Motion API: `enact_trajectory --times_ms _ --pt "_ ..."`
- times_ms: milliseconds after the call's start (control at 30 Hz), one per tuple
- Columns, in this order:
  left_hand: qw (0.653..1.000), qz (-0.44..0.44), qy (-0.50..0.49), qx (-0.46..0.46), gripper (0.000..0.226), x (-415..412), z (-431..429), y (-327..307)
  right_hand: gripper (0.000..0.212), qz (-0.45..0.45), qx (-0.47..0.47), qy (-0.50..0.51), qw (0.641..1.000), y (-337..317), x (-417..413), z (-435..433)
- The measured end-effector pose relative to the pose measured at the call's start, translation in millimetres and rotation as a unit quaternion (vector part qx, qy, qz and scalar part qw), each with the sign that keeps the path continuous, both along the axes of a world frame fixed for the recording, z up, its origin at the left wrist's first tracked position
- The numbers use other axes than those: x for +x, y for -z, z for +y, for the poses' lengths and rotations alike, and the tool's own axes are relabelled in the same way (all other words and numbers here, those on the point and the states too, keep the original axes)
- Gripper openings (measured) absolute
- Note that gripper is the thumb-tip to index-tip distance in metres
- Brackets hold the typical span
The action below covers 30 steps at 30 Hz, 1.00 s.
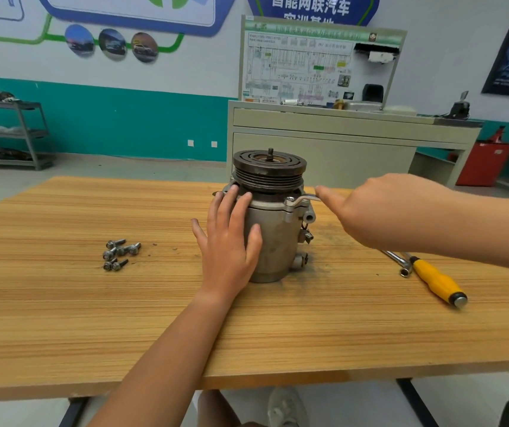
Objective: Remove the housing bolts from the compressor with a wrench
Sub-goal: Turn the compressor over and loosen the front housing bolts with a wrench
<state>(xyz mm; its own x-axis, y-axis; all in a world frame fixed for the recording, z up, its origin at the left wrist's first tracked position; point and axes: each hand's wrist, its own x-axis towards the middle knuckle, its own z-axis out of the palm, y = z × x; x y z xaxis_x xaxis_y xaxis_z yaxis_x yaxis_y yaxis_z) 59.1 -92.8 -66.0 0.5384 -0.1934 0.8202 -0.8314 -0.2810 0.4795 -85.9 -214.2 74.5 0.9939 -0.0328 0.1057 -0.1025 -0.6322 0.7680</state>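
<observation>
Open left hand [228, 241] presses flat on the compressor [277, 238]; right hand [379, 211] grips the wrench [305, 199] on its flange bolt [290, 199].

The bare left forearm reaches up from the lower edge with the wrist straight. The left grip [231, 241] lies flat, fingers straight and slightly spread, against the near side of the compressor [280, 241], its fingertips up by the upper rim. The bare right arm comes in from the right edge, nearly level above the tabletop [93, 318], and the right grip [379, 211], its back to the camera, curls round the handle of the wrench [305, 198], one digit stretched along it.
</observation>
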Motion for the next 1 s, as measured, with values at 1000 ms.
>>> enact_trajectory --times_ms 1000 --pt "1.000 0.017 0.011 -0.021 0.050 -2.2 1.2 -2.2 0.040 -0.229 0.360 -0.009 0.905 27.2 -20.7 -12.2"
